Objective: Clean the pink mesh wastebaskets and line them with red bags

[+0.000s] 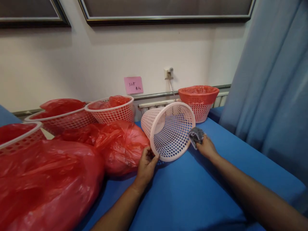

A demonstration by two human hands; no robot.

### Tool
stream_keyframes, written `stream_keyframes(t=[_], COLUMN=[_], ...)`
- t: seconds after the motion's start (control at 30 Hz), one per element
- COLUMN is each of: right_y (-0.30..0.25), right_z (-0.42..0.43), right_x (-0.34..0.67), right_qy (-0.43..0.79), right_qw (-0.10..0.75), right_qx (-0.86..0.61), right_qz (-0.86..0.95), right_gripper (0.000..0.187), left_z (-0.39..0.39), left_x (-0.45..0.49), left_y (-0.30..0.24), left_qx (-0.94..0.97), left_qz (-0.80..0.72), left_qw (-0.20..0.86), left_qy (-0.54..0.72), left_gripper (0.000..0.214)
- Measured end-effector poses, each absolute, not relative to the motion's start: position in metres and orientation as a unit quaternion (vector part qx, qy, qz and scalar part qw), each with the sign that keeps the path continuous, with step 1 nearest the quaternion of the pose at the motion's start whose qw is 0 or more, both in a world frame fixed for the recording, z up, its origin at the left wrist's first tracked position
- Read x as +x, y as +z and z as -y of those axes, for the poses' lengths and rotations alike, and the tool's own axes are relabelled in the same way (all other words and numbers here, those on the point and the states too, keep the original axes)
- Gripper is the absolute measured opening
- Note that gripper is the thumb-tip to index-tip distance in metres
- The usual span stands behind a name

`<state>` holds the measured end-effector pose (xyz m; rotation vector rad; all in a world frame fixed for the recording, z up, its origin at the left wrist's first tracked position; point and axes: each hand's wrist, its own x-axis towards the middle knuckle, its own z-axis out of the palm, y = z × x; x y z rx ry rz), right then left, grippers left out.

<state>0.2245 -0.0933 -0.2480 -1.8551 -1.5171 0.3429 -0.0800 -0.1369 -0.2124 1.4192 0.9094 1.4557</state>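
Right hand (206, 146) with crumpled gray cloth (196, 136), fingertips indistinct

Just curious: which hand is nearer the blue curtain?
Right. The right hand is left of the curtain; the left hand is farther left, at the tipped basket.

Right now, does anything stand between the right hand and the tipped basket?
Yes: the grey cloth, held in the right hand, is between it and the tipped basket, at the rim's right side. Nothing else visible intervenes.
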Motion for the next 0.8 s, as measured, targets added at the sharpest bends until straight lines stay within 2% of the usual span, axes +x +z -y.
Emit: stream_keyframes(t=[0.1,0.27,0.4,0.5,0.6,0.7,0.8], right_y=[-0.261,-0.252,-0.236,-0.2,-0.146,-0.11,-0.122], right_z=[0.117,0.157,0.178,0.158,0.113,0.086,0.101], right_x=[0.196,0.143,0.119,0.124,0.136,0.136,0.126], right_qy=[0.17,0.224,0.276,0.194,0.076,0.017,0.045], right_qw=[0.298,0.301,0.431,0.57,0.641,0.633,0.543], right_qx=[-0.707,-0.613,-0.464,-0.424,-0.446,-0.401,-0.303], right_qz=[0.619,0.696,0.723,0.677,0.62,0.663,0.782], right_gripper=[0.048,0.048,0.052,0.064,0.065,0.063,0.054], left_z=[0.132,0.128,0.13,0.133,0.135,0.136,0.137], left_x=[-0.075,-0.069,-0.075,-0.078,-0.076,-0.074,-0.078], left_y=[-0.212,-0.214,-0.217,-0.219,-0.221,-0.221,-0.218], left_qx=[0.551,0.561,0.565,0.555,0.539,0.518,0.498], left_qz=[-0.369,-0.374,-0.398,-0.402,-0.347,-0.319,-0.343], left_qw=[0.443,0.438,0.43,0.454,0.511,0.548,0.537], left_qy=[0.603,0.595,0.581,0.569,0.572,0.575,0.589], left_gripper=[0.028,0.029,0.029,0.04,0.049,0.051,0.052])
